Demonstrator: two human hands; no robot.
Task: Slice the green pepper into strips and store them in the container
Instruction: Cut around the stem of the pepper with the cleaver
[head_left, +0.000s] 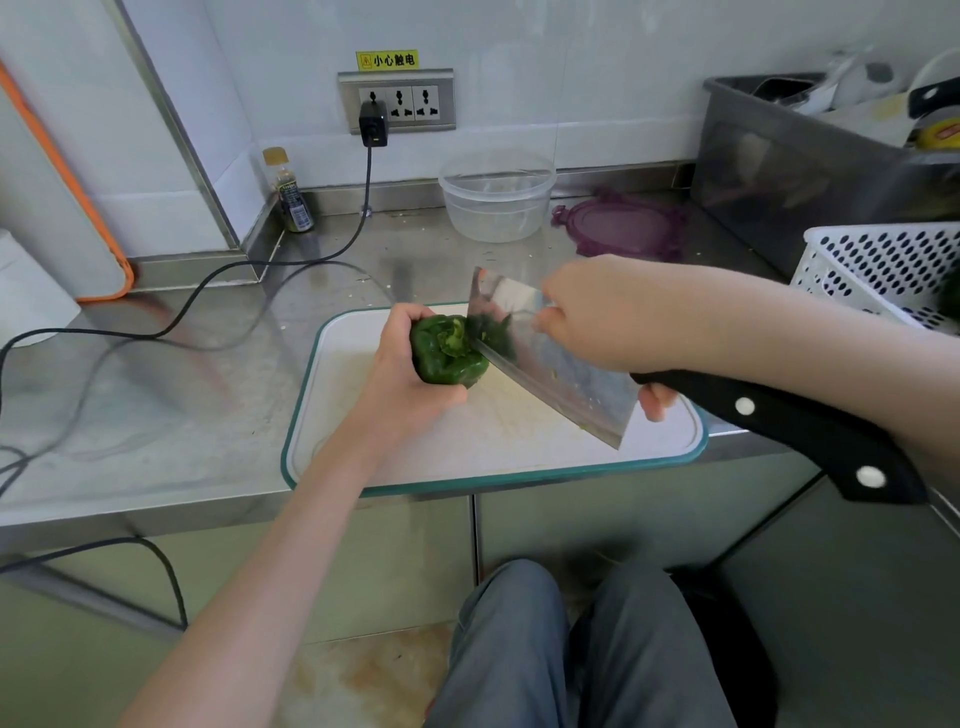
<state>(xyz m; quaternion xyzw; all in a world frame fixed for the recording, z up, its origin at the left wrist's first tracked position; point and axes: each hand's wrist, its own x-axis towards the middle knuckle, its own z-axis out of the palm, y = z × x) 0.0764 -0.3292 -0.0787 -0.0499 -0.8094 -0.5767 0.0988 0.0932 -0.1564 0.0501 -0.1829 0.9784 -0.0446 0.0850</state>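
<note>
The left hand (410, 364) clenches the green pepper (447, 353) steady; beside that grip, the right hand (597, 317) grasps the cleaver (550, 364), cutting its stem end.

Bottle (291, 192), white basket (883, 270), plugged charger (373, 123)

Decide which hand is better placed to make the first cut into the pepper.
Right. The right hand grips the cleaver, blade against the green pepper; the left hand holds the pepper steady over the cutting board.

Steel counter (156, 415) meets white tiled wall (571, 78).
</note>
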